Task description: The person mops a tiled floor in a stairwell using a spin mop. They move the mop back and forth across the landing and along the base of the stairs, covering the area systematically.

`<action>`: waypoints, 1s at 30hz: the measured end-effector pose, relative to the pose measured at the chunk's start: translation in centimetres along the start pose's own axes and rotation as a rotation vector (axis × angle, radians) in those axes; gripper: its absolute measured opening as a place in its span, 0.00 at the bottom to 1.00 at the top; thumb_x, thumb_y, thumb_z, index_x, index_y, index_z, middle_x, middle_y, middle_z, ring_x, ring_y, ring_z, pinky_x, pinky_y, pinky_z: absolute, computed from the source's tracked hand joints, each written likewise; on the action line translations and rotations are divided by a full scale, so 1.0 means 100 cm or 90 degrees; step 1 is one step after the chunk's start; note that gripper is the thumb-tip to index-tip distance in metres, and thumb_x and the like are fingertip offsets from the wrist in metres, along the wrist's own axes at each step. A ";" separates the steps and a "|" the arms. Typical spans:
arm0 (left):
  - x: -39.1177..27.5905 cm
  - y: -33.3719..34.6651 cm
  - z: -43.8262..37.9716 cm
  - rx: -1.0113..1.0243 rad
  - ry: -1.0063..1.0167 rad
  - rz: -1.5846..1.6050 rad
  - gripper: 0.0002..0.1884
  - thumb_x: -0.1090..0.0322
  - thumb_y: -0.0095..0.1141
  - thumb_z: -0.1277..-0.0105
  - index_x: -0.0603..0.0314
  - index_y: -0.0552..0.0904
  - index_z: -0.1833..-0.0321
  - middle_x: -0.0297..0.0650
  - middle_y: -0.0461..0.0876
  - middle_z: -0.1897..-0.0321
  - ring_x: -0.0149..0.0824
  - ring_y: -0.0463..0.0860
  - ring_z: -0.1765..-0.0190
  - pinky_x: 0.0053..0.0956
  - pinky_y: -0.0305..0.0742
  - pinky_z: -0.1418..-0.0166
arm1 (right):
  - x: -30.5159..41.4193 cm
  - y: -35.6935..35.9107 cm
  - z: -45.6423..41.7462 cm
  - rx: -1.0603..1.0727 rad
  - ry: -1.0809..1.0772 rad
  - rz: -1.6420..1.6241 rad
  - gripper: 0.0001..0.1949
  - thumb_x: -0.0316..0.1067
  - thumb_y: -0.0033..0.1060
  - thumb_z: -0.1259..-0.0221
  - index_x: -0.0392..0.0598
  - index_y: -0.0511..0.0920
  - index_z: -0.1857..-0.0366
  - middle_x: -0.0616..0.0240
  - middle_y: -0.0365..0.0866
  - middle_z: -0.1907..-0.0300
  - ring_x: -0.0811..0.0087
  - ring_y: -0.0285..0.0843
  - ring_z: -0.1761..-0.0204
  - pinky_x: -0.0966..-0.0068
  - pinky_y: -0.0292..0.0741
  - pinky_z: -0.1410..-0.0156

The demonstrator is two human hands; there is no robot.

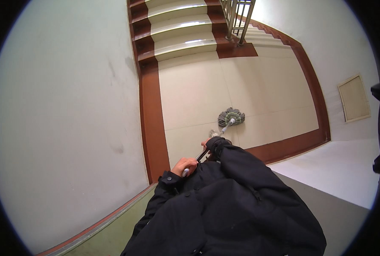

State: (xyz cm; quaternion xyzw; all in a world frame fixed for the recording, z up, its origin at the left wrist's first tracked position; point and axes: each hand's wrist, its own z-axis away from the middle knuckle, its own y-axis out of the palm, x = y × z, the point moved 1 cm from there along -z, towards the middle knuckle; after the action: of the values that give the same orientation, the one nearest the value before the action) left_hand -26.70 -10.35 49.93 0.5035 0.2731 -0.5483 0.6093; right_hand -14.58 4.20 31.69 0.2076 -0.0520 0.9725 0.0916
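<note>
A mop with a grey strand head (222, 120) rests on the cream tiled floor, its green-and-grey top facing up. Its handle (203, 155) slants back toward my body. Near the white-capped upper end, my left hand (185, 166) is wrapped around the handle. Farther down the shaft, my right hand (205, 143) grips it, partly covered by the black sleeve. A pale, translucent piece (213, 132) shows beside the lower shaft; I cannot tell what it is.
Tiled stairs (183, 40) with dark red edges rise ahead, and other steps (266, 40) lie beyond the metal railing (238, 22). White walls (71, 96) flank the landing. A framed panel (354, 98) is set in the right wall. Dark red border tiles (154, 124) edge the floor.
</note>
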 end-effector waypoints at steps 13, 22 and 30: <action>-0.096 0.019 -0.054 -0.159 -0.071 -0.184 0.24 0.62 0.43 0.36 0.64 0.67 0.92 0.38 0.68 0.91 0.34 0.68 0.76 0.26 0.60 0.55 | 0.101 -0.028 -0.027 0.132 -0.274 0.376 0.21 0.53 0.48 0.43 0.46 0.79 0.60 0.59 0.81 0.67 0.60 0.81 0.67 0.64 0.76 0.60; -0.059 0.024 -0.071 -0.475 -0.160 -0.011 0.21 0.62 0.48 0.37 0.65 0.72 0.89 0.37 0.70 0.90 0.32 0.72 0.73 0.26 0.63 0.59 | 0.107 -0.011 -0.075 0.149 -0.340 0.113 0.15 0.42 0.42 0.43 0.48 0.79 0.61 0.54 0.80 0.59 0.54 0.76 0.55 0.62 0.72 0.48; -0.133 0.016 -0.118 -0.171 -0.081 -0.126 0.23 0.60 0.42 0.37 0.61 0.69 0.90 0.35 0.69 0.90 0.32 0.67 0.77 0.25 0.59 0.54 | 0.094 -0.102 -0.035 0.221 -0.500 0.256 0.13 0.39 0.40 0.38 0.45 0.76 0.61 0.61 0.81 0.68 0.71 0.81 0.72 0.74 0.77 0.63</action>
State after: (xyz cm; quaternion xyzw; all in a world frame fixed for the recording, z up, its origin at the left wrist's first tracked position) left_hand -25.91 5.50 58.15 0.3521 0.3533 -0.5950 0.6302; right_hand -22.31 16.17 33.07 0.5579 0.0418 0.8130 -0.1612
